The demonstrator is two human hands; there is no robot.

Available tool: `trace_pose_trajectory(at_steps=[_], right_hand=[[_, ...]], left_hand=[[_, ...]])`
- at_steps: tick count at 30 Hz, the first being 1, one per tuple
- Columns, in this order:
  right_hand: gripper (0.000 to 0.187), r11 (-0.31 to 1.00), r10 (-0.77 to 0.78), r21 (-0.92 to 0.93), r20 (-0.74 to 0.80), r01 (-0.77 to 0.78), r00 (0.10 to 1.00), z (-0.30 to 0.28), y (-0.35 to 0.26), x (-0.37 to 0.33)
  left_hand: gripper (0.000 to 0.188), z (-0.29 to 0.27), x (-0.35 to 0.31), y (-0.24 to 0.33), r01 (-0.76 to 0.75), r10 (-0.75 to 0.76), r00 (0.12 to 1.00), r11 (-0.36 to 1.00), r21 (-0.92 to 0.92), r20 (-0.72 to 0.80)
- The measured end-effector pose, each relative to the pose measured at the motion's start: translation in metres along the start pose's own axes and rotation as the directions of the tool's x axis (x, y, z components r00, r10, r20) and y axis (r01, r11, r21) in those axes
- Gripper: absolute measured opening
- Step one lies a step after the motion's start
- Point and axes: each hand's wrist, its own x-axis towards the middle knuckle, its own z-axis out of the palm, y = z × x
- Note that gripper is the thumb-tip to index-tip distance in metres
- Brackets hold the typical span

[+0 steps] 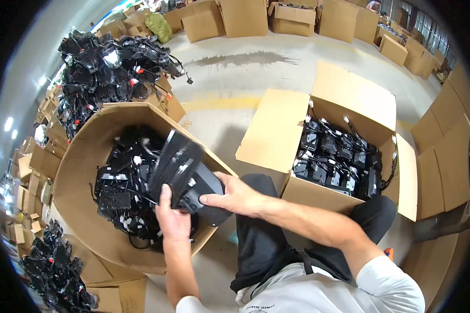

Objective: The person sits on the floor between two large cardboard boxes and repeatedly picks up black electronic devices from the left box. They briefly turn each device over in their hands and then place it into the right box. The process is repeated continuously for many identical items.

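Note:
Both my hands hold a dark, flat-sided plastic unit (209, 183) over the near right edge of a large open carton (73, 180). My left hand (173, 219) grips it from below, thumb up against its side. From the right, my right hand (236, 196) clasps it with the thumb across its face. The unit's far part is smeared by motion, so I cannot tell whether it is one piece or two stacked together. Inside the carton lies a loose heap of similar black units (115, 201) with thin black cables and white plugs.
To the right stands an open carton (318, 194), flaps spread, with black cabled units (337, 151) in rows. Piles of black cabled parts (99, 68) rise behind and left of the large carton. More cartons (244, 18) line the far floor. My knees are between the two cartons.

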Motion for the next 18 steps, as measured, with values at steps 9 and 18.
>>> trace_pose_trajectory(at_steps=[9,18], right_hand=[[0.056,0.951,-0.076,0.269,-0.281,0.154,0.957,-0.040,-0.022,-0.039],[0.038,0.922,-0.254,-0.320,-0.069,0.220,0.965,-0.062,-0.057,-0.083]], left_hand=[[0.029,-0.040,-0.020,0.002,0.047,-0.004,0.992,0.941,-0.336,0.128],[0.037,-0.002,-0.031,-0.030,-0.251,0.248,0.952,0.968,0.004,-0.179]])
